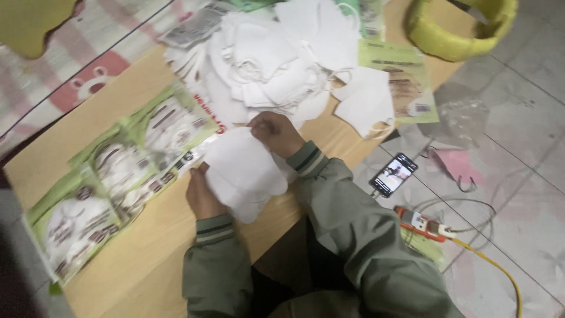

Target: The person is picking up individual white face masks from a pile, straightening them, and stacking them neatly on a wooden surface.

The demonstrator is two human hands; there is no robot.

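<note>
Item: stack of white masks (pixel 244 174), folded flat, held just above the near part of the wooden tabletop (pixel 147 259).

- Left hand (pixel 203 197): closed on the stack's near-left edge, supporting it from below so the layers stay squared.
- Right hand (pixel 276 132): fingers pinched on the stack's far top edge, apparently steadying or aligning the pieces (fingertips partly hidden by the fabric).
- Left of the stack: a row of green-and-clear packets (pixel 118 176), each with a white mask inside, laid overlapping along the tabletop, within easy reach of the left hand.
- Beyond the stack: a loose heap of white masks (pixel 276 65), unpacked, spread across the tabletop's far side.
- Right of the stack: one single mask (pixel 368 103) beside a green printed card (pixel 406 79).
- Right of the stack, on the tiled floor: a phone (pixel 393 174) with lit screen, an orange power strip (pixel 422 224) and its yellow cable.
- Far right of the stack: a yellow basket (pixel 459 29).
</note>
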